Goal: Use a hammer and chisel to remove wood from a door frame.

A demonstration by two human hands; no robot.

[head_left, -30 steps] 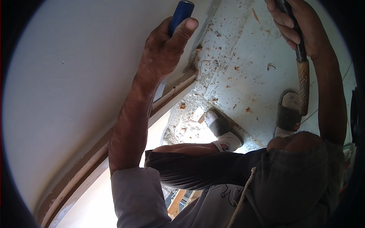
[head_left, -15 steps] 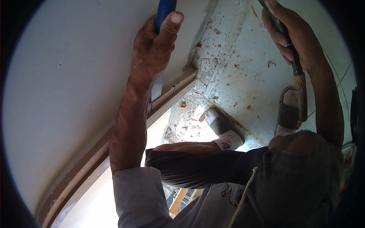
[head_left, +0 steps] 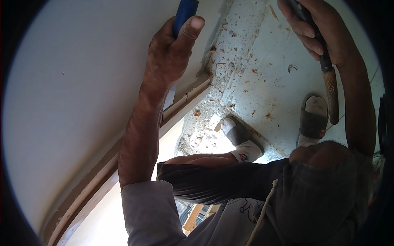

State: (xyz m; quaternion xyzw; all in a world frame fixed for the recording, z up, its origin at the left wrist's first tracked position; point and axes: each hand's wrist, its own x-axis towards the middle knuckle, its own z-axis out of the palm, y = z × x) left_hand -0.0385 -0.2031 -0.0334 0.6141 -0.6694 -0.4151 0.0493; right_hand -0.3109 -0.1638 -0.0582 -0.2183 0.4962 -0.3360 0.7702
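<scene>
My left hand (head_left: 168,53) is closed round the blue handle of a chisel (head_left: 185,15), thumb lying along it. The chisel's flat pale blade (head_left: 170,97) shows past my wrist, down by the wooden frame (head_left: 186,97) at the wall's edge. At the upper right, my right hand (head_left: 322,35) grips a dark bar-like tool (head_left: 326,62). The tool ends in a worn brown grip with a criss-cross pattern (head_left: 331,96). Its other end is cut off by the picture's top edge, so its kind cannot be made out.
A plain pale wall (head_left: 74,98) fills the left. Wood chips (head_left: 268,116) and dust litter the pale floor (head_left: 275,90). My sandalled feet (head_left: 315,119) stand on it. Bright light falls through the gap beside the frame. Pieces of wood (head_left: 193,217) lie low beneath my legs.
My left hand and the chisel have shifted slightly right and down. My right hand has moved a little right, and the tool's brown grip has swung slightly right and up.
</scene>
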